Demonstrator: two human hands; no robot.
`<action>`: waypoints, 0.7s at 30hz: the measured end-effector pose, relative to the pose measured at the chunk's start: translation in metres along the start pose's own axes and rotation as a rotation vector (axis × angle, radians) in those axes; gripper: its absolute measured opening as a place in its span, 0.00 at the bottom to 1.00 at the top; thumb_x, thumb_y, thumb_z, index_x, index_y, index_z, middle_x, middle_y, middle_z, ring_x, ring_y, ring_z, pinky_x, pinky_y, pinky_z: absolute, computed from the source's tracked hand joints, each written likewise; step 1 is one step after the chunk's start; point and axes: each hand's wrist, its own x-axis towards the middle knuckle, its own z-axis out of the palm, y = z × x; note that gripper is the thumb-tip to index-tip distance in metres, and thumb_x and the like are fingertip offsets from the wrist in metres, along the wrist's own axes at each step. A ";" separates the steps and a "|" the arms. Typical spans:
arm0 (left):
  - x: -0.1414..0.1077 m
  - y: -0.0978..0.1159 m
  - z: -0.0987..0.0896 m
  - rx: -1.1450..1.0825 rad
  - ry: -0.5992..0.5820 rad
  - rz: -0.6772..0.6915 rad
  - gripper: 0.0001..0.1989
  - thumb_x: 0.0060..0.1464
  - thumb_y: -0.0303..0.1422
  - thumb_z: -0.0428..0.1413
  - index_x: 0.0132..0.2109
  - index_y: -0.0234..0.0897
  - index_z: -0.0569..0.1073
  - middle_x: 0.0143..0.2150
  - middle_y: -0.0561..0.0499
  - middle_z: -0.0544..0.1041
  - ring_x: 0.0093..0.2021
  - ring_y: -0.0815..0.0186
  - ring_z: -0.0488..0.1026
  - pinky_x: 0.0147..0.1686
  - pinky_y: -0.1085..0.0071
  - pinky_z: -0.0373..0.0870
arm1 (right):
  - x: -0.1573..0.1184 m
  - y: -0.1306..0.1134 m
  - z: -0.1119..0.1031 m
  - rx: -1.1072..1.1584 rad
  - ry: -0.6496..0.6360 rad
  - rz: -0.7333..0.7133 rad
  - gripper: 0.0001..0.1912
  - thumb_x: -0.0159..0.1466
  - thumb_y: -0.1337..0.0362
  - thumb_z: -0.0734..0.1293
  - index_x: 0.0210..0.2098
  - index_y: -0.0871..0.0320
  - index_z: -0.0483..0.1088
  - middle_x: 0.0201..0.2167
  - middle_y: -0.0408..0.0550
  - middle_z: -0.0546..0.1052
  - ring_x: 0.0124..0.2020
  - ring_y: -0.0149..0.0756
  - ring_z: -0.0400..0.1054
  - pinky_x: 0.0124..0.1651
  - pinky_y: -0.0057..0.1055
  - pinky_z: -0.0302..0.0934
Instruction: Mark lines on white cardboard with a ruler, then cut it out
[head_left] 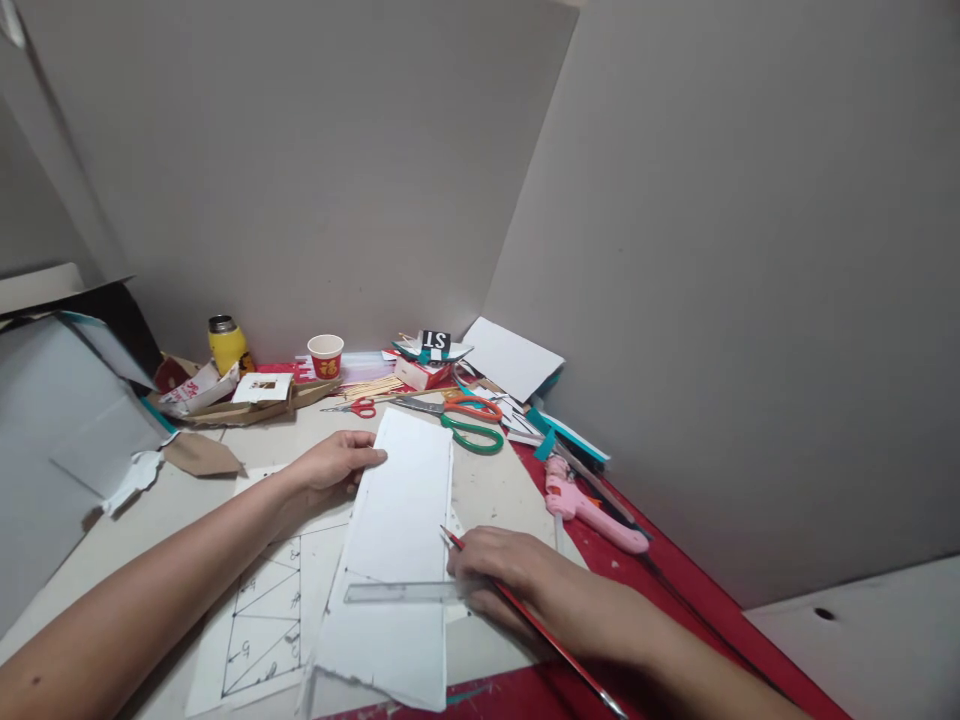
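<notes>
My left hand (pixel 341 465) pinches the upper left edge of a long white board (pixel 405 500), thumb on top. My right hand (pixel 499 575) is at the board's right edge, closed around a red pencil (pixel 540 630) whose tip points up and left over the board. A clear ruler (pixel 397 593) lies across the lower part of the board, its right end at my right hand. A faint pencil line shows just above the ruler's left end. Beneath the board and to its left is a paper sheet (pixel 262 620) with a drawn truss pattern of triangles.
Scissors with orange and green handles (pixel 474 437), small red scissors (pixel 363 408), a paper cup (pixel 326 358) and a yellow bottle (pixel 227 345) stand or lie behind. A pink glue gun (pixel 592 512) lies right. Large board pieces (pixel 75 430) rise at left.
</notes>
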 end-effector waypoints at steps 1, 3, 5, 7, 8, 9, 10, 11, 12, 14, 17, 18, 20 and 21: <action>0.000 0.000 -0.001 -0.002 -0.001 0.002 0.08 0.54 0.33 0.62 0.34 0.32 0.73 0.22 0.58 0.69 0.17 0.76 0.61 0.16 0.78 0.56 | -0.001 0.000 -0.001 0.026 0.013 -0.003 0.06 0.67 0.70 0.61 0.40 0.57 0.69 0.34 0.46 0.73 0.37 0.35 0.66 0.41 0.30 0.61; -0.002 0.002 -0.004 -0.014 0.006 0.007 0.08 0.51 0.32 0.64 0.32 0.33 0.73 0.22 0.58 0.70 0.19 0.74 0.64 0.19 0.77 0.60 | -0.002 -0.001 -0.006 0.084 0.063 0.012 0.06 0.67 0.70 0.61 0.38 0.57 0.69 0.33 0.46 0.73 0.34 0.33 0.66 0.39 0.29 0.61; -0.006 0.006 -0.006 -0.024 0.003 -0.001 0.09 0.44 0.31 0.66 0.29 0.32 0.73 0.20 0.56 0.70 0.19 0.73 0.65 0.19 0.77 0.60 | -0.003 0.000 -0.012 0.142 0.151 0.057 0.05 0.66 0.69 0.61 0.37 0.57 0.69 0.33 0.46 0.73 0.33 0.33 0.66 0.38 0.29 0.61; -0.010 0.011 -0.006 -0.023 -0.025 -0.028 0.10 0.40 0.30 0.66 0.30 0.32 0.75 0.21 0.54 0.73 0.19 0.72 0.67 0.18 0.76 0.61 | -0.004 0.005 -0.016 0.193 0.281 0.088 0.04 0.66 0.67 0.63 0.36 0.57 0.70 0.32 0.46 0.74 0.33 0.34 0.67 0.37 0.30 0.62; -0.012 0.012 -0.006 -0.020 -0.046 -0.043 0.11 0.39 0.30 0.66 0.32 0.32 0.76 0.23 0.52 0.75 0.20 0.71 0.68 0.18 0.76 0.62 | -0.004 0.008 -0.018 0.214 0.358 0.101 0.04 0.66 0.65 0.64 0.35 0.57 0.70 0.31 0.46 0.74 0.32 0.34 0.67 0.36 0.30 0.62; -0.014 0.014 -0.005 -0.016 -0.065 -0.057 0.13 0.39 0.30 0.66 0.35 0.32 0.77 0.24 0.51 0.76 0.20 0.69 0.70 0.18 0.75 0.63 | -0.004 0.011 -0.019 0.237 0.436 0.116 0.04 0.66 0.64 0.65 0.34 0.57 0.69 0.30 0.46 0.74 0.31 0.34 0.67 0.35 0.30 0.62; -0.016 0.015 -0.004 -0.012 -0.082 -0.066 0.16 0.38 0.29 0.66 0.38 0.33 0.77 0.26 0.51 0.77 0.21 0.69 0.71 0.18 0.75 0.64 | -0.003 0.015 -0.020 0.265 0.506 0.137 0.05 0.65 0.63 0.66 0.33 0.57 0.69 0.29 0.45 0.73 0.30 0.33 0.67 0.34 0.29 0.62; -0.017 0.015 -0.003 -0.008 -0.094 -0.073 0.18 0.38 0.29 0.67 0.40 0.33 0.78 0.26 0.51 0.78 0.21 0.68 0.71 0.18 0.75 0.65 | -0.003 0.019 -0.020 0.301 0.565 0.169 0.06 0.64 0.63 0.67 0.32 0.57 0.69 0.27 0.44 0.73 0.28 0.33 0.67 0.32 0.29 0.62; -0.018 0.015 -0.001 -0.003 -0.101 -0.075 0.18 0.39 0.29 0.67 0.41 0.34 0.78 0.26 0.52 0.78 0.21 0.69 0.71 0.19 0.75 0.65 | -0.002 0.022 -0.019 0.343 0.614 0.208 0.06 0.64 0.62 0.67 0.32 0.57 0.69 0.26 0.44 0.73 0.27 0.32 0.66 0.31 0.29 0.62; -0.018 0.014 0.001 0.003 -0.101 -0.068 0.16 0.41 0.32 0.67 0.41 0.34 0.78 0.24 0.53 0.77 0.20 0.70 0.69 0.18 0.76 0.64 | 0.000 0.027 -0.019 0.435 0.685 0.284 0.07 0.63 0.60 0.69 0.33 0.56 0.70 0.25 0.43 0.73 0.25 0.32 0.66 0.29 0.29 0.62; -0.018 0.013 0.004 0.000 -0.079 -0.042 0.15 0.45 0.37 0.67 0.38 0.33 0.78 0.25 0.52 0.77 0.22 0.70 0.70 0.20 0.77 0.63 | 0.001 0.031 -0.019 0.538 0.763 0.324 0.08 0.62 0.58 0.70 0.33 0.56 0.70 0.23 0.42 0.73 0.24 0.32 0.67 0.28 0.28 0.62; -0.018 0.013 0.004 -0.001 -0.067 -0.034 0.15 0.46 0.38 0.67 0.38 0.32 0.78 0.27 0.51 0.78 0.23 0.70 0.71 0.21 0.76 0.64 | 0.001 0.032 -0.018 0.562 0.781 0.323 0.08 0.62 0.58 0.70 0.33 0.56 0.71 0.23 0.42 0.73 0.24 0.31 0.66 0.28 0.28 0.62; -0.018 0.015 0.003 -0.001 -0.036 -0.026 0.16 0.46 0.40 0.66 0.39 0.32 0.78 0.30 0.48 0.80 0.27 0.67 0.73 0.24 0.75 0.66 | 0.000 0.033 -0.018 0.605 0.812 0.317 0.08 0.62 0.57 0.70 0.34 0.55 0.72 0.23 0.41 0.73 0.24 0.30 0.66 0.28 0.27 0.62; -0.019 0.017 0.002 0.000 -0.022 -0.025 0.17 0.47 0.40 0.66 0.40 0.32 0.79 0.31 0.47 0.80 0.28 0.67 0.74 0.25 0.75 0.67 | -0.001 0.034 -0.017 0.626 0.823 0.314 0.08 0.63 0.57 0.70 0.34 0.55 0.72 0.23 0.40 0.73 0.24 0.30 0.66 0.27 0.26 0.62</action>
